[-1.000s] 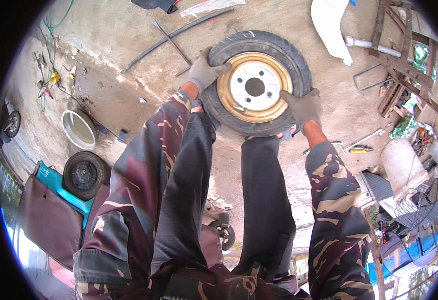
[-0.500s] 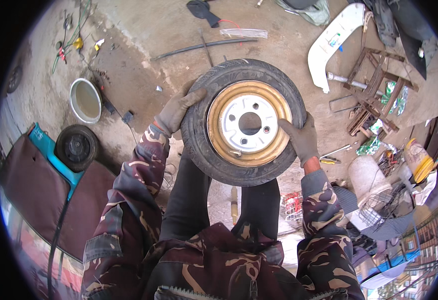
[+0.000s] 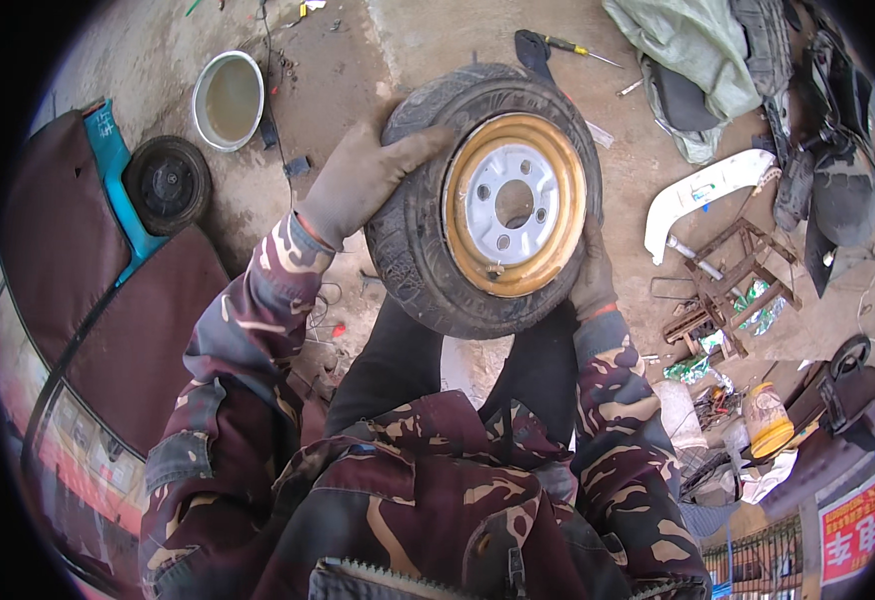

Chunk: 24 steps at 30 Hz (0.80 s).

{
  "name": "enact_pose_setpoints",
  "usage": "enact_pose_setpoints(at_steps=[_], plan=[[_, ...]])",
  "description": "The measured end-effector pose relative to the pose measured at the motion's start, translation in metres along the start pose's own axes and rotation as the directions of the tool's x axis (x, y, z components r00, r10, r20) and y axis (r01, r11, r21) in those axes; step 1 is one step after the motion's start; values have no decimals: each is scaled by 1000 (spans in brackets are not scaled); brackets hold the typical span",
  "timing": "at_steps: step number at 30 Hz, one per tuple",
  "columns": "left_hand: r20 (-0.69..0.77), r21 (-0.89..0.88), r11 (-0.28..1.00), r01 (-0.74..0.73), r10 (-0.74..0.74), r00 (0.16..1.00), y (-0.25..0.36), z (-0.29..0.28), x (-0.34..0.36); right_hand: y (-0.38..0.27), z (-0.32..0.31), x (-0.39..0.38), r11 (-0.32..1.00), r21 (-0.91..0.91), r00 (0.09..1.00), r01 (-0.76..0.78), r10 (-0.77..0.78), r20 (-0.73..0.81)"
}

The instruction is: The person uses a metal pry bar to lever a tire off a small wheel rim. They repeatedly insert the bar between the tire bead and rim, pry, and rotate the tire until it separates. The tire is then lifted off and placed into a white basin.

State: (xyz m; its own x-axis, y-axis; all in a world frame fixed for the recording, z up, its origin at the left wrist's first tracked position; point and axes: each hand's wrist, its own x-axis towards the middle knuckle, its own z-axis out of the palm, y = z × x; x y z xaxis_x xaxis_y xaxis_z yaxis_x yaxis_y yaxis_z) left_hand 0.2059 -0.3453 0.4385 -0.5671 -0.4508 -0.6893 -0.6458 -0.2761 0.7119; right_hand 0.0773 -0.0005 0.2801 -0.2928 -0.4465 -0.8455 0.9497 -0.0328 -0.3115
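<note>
Between my two gloved hands is a small wheel: a black rubber tyre (image 3: 418,255) on a rim (image 3: 498,165) with a silver centre and a rusty gold edge. The wheel is raised above my knees, its rim face tilted up toward me. My left hand (image 3: 363,180) clasps the tyre's left side, thumb laid over the upper sidewall. On the opposite side my right hand (image 3: 592,275) presses against the tread, its fingers partly hidden behind the tyre. Both gloves are grey-brown.
A bowl of murky water (image 3: 230,100) stands at the far left, near another wheel (image 3: 168,185) beside a maroon and teal panel (image 3: 68,220). To the right lie a white curved panel (image 3: 693,195), a rusty metal frame (image 3: 733,280) and a yellow bucket (image 3: 770,420). A screwdriver (image 3: 568,46) lies beyond the tyre.
The wheel has turned and tilted so more of its left tread shows. My right thumb has come off the rim to the tyre's side. My view has swung to the right.
</note>
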Motion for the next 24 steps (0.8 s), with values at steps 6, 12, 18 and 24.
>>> enact_pose_setpoints(at_steps=[6, 12, 18, 24], plan=[[-198, 363, 917, -162, 246, 949, 68, 33, -28, 11, 30, 56, 992, 61, 989, -112, 105, 106], [-294, 316, 918, -238, 334, 896, 75, 46, -45, -24, 38, 41, 991, -131, 993, -16, 32, 117], [-391, -145, 983, -114, 49, 919, -4, 54, -67, -67, 25, 29, 869, -484, 992, -102, 52, -116], [-342, -207, 967, 150, -215, 915, -109, 45, -42, -93, 47, 34, 515, -843, 987, -152, 30, -160]])
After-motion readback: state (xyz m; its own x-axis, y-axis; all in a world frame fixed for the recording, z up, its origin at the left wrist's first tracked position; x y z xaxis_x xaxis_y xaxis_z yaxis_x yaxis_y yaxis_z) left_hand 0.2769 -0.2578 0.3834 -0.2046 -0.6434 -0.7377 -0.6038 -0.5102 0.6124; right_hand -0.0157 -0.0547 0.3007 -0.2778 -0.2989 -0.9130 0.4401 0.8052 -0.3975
